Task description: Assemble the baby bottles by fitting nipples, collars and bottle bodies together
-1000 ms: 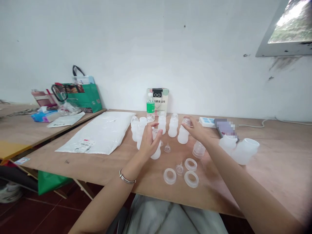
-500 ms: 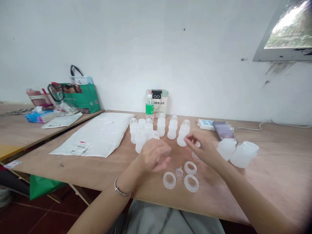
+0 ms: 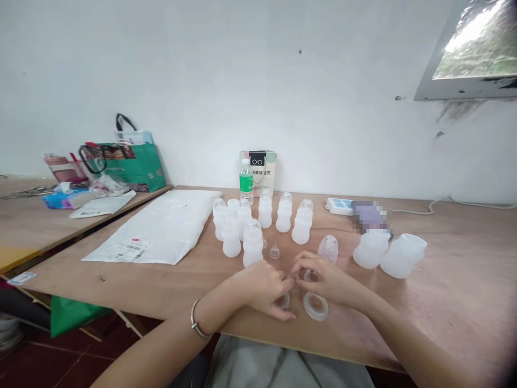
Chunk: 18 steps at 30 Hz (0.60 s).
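Note:
My left hand (image 3: 269,288) is over a clear plastic ring (image 3: 286,302), its thumb stretched away from the bent fingers. Its fingertips meet those of my right hand (image 3: 325,277), whose fingers are pinched together low over the table. Whatever lies between the fingertips is hidden. Beneath my right hand a second ring (image 3: 310,275) shows in part. Closer to the table's front edge lies another ring (image 3: 316,306). A clear bottle nipple (image 3: 274,251) stands beyond the hands. Behind my right hand is a clear domed cap (image 3: 328,248).
Several capped baby bottles (image 3: 252,245) stand left of centre, with one bottle (image 3: 302,223) farther right. Two uncapped bottle bodies (image 3: 404,256) are at right, near a phone (image 3: 369,215) and power strip (image 3: 339,206). A white mailing bag (image 3: 161,226) covers the table's left side.
My right hand has moved left and nearer, away from the domed cap. My left hand has shifted right and nearer, so both hands now meet above the rings.

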Each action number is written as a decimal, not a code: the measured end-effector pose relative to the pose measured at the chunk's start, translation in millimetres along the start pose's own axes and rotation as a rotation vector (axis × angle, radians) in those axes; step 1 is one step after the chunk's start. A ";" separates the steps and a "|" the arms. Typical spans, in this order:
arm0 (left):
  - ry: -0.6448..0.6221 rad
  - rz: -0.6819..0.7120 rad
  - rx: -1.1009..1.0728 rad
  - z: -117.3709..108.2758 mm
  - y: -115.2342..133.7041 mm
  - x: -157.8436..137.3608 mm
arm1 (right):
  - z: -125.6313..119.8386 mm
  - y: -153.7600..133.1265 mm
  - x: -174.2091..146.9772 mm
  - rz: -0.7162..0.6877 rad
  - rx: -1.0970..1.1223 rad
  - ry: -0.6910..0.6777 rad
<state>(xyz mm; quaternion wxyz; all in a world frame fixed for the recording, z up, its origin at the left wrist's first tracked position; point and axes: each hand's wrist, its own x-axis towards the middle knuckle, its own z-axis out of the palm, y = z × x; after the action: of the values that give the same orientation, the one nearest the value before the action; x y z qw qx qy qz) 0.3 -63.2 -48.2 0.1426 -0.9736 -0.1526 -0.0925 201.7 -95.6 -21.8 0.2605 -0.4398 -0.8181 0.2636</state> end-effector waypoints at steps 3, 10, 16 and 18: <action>0.009 -0.012 0.002 -3.5 -4.6 0.7 | -11.6 -12.2 3.9 0.068 0.088 0.003; 0.582 -0.183 -0.087 -59.7 -32.6 15.7 | -56.4 -32.3 39.6 -0.130 0.276 0.384; 0.900 -0.289 -0.344 -127.4 -64.2 53.1 | -100.0 -76.0 56.8 -0.210 0.206 0.488; 0.783 -0.244 -0.470 -145.7 -68.0 58.5 | -106.0 -89.9 53.5 -0.246 0.200 0.524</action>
<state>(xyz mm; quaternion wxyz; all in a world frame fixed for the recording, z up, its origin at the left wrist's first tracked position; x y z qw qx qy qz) 13.2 -29.8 119.1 -0.0470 -0.8462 -0.1757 -0.5009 193.5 -70.9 124.8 0.5347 -0.3626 -0.7401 0.1869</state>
